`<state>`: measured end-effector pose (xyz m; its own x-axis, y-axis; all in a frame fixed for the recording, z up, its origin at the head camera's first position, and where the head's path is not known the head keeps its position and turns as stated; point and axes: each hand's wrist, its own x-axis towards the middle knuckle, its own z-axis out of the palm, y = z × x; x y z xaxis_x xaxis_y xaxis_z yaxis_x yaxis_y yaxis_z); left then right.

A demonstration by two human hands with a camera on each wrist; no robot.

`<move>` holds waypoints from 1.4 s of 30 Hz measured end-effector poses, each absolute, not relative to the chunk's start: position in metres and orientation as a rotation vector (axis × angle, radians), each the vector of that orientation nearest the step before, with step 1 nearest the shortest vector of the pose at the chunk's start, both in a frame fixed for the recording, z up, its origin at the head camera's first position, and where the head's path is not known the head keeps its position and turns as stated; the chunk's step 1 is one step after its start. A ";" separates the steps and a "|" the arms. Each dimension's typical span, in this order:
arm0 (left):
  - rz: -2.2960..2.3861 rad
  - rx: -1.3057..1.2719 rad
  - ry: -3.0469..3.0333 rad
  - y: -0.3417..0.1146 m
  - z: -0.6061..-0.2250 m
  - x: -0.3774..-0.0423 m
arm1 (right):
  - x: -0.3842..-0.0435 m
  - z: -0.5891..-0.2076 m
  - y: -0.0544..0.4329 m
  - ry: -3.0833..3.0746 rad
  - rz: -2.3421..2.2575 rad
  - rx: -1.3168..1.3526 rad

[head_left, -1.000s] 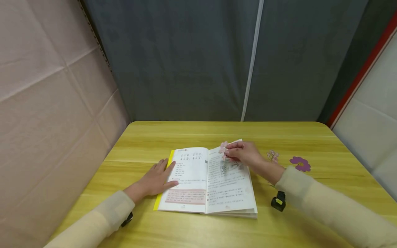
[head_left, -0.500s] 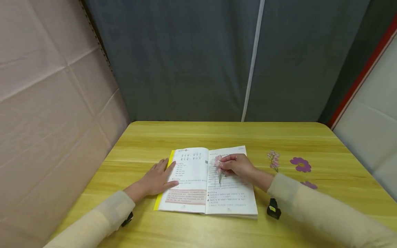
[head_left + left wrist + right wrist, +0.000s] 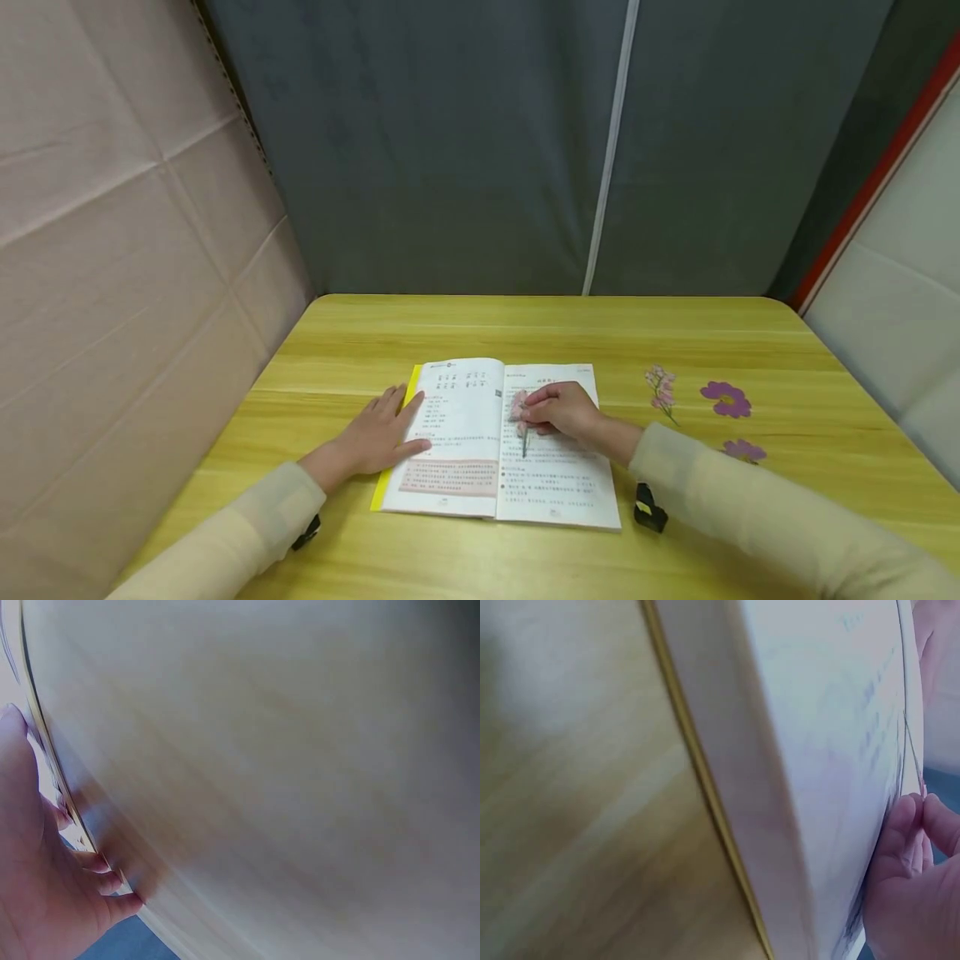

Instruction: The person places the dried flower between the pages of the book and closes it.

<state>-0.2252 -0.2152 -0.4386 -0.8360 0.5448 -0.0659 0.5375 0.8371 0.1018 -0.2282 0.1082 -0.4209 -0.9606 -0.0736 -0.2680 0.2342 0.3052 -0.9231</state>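
An open book [image 3: 461,421] with printed pages and a yellow cover edge lies flat on the table. My left hand [image 3: 372,435] rests on its left margin, fingers spread and fairly straight; in the left wrist view this hand [image 3: 45,877] meets the book's edge with its fingertips. Between thumb and fingers, my right hand [image 3: 568,410] pinches a sprig of pink flowers [image 3: 518,406] with a thin stem over the right page, near the centre fold. In the right wrist view the thumb and fingertips of the right hand [image 3: 911,877] come together at the sprig's stem [image 3: 913,746].
To the right of the book lie another pink flower sprig [image 3: 662,389], a purple flower [image 3: 726,399] and a second purple flower [image 3: 744,451] partly covered by the right sleeve [image 3: 742,492]. The wooden table [image 3: 465,325] ends at a dark curtain [image 3: 450,167].
My right hand has moved left and nearer with the pink sprig, toward the book's fold. The right page, lifted earlier, now lies flatter. My left hand has stayed in place.
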 end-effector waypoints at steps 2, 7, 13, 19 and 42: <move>0.119 0.861 2.921 -0.215 -0.439 -0.225 | -0.228 -0.423 0.106 2.328 -1.691 0.148; 0.118 0.872 2.921 -0.215 -0.439 -0.225 | -0.227 -0.426 0.102 2.372 -1.677 0.110; 0.114 0.885 2.935 -0.215 -0.439 -0.225 | -0.228 -0.425 0.097 2.437 -1.633 0.072; 0.117 0.876 2.931 -0.216 -0.438 -0.225 | -0.228 -0.424 0.095 2.468 -1.597 0.059; 0.103 0.860 2.920 -0.216 -0.438 -0.226 | -0.237 -0.399 0.139 2.832 -1.341 -0.337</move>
